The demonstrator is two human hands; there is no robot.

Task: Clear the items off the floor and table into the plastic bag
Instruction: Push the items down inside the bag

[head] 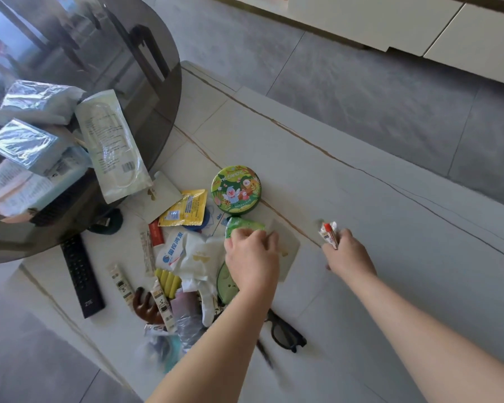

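Grey floor tiles [361, 91] fill the upper right of the frame, with a pale cabinet front [390, 21] along the top edge, and the white marble-look bench [390, 199] runs diagonally through the middle. Upper left there's a dark smoked-glass tabletop [85, 53] overlapping the bench, piled with clear-wrapped packets [26, 141] and a long sealed pouch [111, 146] hanging over its edge. Most of the clutter sits centre-left on the bench: a round green candy tin [235, 189], a yellow sachet [184, 209] just left of it, a black ZTE remote [82, 279] lower left, a couple of long thin sachet sticks [122, 282], some yellow clips or pegs [166, 282], a brown antler-shaped thing [147, 305], and black-framed glasses [285, 334] near the bottom centre, partly hidden by the forearm. A white plastic bag [192, 257] with blue print lies crumpled in the middle of the pile, and I can't tell whether anything is actually inside it. The left hand [252, 260] is down in the heap, fingers curled onto a green wrapper [242, 225] right below the tin, also touching a flat white card [288, 251] underneath. The right hand [348, 251] is off to the right, well apart from the left, pinching a small white packet with a red bit on it [328, 232] just above the bench.
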